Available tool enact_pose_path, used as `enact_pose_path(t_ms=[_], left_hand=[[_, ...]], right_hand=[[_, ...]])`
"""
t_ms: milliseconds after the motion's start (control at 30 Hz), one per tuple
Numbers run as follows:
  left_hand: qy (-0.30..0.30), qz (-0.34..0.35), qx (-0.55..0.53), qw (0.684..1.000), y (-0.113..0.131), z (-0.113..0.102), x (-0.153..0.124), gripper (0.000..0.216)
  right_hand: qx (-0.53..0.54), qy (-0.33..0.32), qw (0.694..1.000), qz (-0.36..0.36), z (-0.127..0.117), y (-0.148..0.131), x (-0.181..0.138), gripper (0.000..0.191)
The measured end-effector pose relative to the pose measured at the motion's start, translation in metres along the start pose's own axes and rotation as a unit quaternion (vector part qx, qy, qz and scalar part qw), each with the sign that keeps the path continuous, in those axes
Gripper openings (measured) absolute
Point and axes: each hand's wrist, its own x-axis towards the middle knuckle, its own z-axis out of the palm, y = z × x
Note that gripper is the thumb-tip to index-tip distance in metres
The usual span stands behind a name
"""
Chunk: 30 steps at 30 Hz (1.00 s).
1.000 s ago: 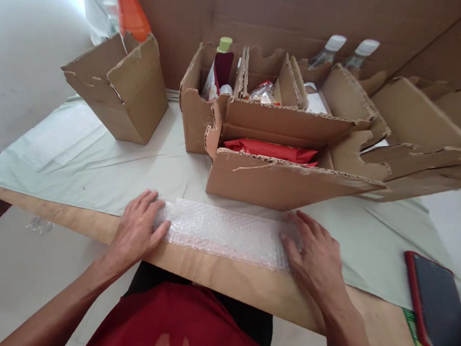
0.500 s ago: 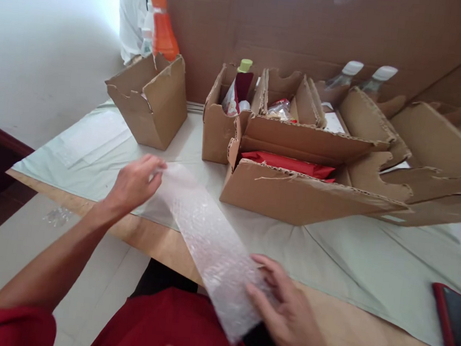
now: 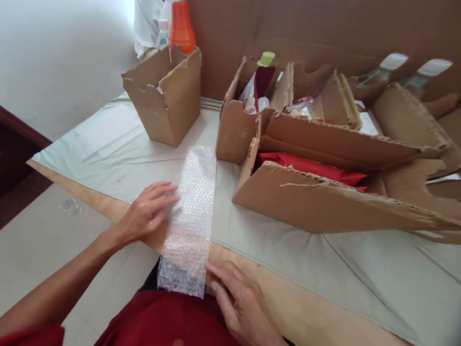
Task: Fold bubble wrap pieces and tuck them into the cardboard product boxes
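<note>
A long strip of clear bubble wrap [image 3: 193, 207] lies flat across the table's front edge, its near end hanging over toward my body. My left hand [image 3: 149, 213] is at the strip's left side with fingers stretched out, the fingertips just touching or close to its edge. On the other side my right hand [image 3: 239, 303] rests by the lower right edge, fingers extended and fingertips at the wrap. Neither hand is closed around it.
An open cardboard box [image 3: 168, 100] stands behind, near an orange bottle [image 3: 181, 23]. To the right, several cardboard bins hold goods; the front bin [image 3: 316, 202] contains red packets [image 3: 314, 168]. A pale green cloth [image 3: 366, 276] covers the table. Clear plastic scraps [image 3: 71, 206] lie on the floor.
The bubble wrap went from slanting between both hands to lying straight, pointing away from me. My left hand let go of its far end and came nearer; my right hand moved left.
</note>
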Motion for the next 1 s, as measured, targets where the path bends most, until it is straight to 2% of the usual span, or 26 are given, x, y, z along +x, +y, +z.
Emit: enact_pose_path(t_ms=[100,200,300,400,567,667,800,900,1000], left_hand=[[-0.058,-0.027,0.013,0.998,0.019,-0.024,-0.057,0.059],[-0.108,-0.027,0.043,0.993,0.041,-0.029,-0.087,0.073],[-0.102,0.013,0.048,0.993,0.058,-0.015,-0.091,0.073],[-0.042,0.044,0.016,0.998,0.067,0.002,-0.083,0.058],[0.047,0.018,-0.136,0.989,0.078,0.005,-0.07,0.03],[0.06,-0.062,-0.211,0.974,0.086,-0.001,-0.067,0.02],[0.079,-0.177,-0.184,0.964,0.09,0.001,-0.066,0.012],[0.094,-0.222,-0.117,0.964,0.086,0.011,-0.065,0.015],[0.091,-0.223,-0.055,0.969,0.081,0.018,-0.064,0.026]], right_hand=[[-0.136,0.05,0.986,-0.087,-0.004,0.007,-0.004,0.045],[-0.239,0.032,0.96,-0.141,-0.003,0.012,-0.004,0.051],[-0.287,0.011,0.943,-0.169,0.003,0.016,-0.001,0.053],[-0.299,0.033,0.935,-0.186,0.011,0.019,0.004,0.046],[-0.211,0.081,0.95,-0.213,0.015,0.014,0.013,0.033],[-0.113,0.102,0.973,-0.171,0.017,0.004,0.018,0.029],[-0.033,0.109,0.992,-0.046,0.027,-0.005,0.026,0.019],[-0.031,0.154,0.988,-0.001,0.033,-0.003,0.032,0.02],[-0.09,0.204,0.975,-0.018,0.031,-0.001,0.032,0.031]])
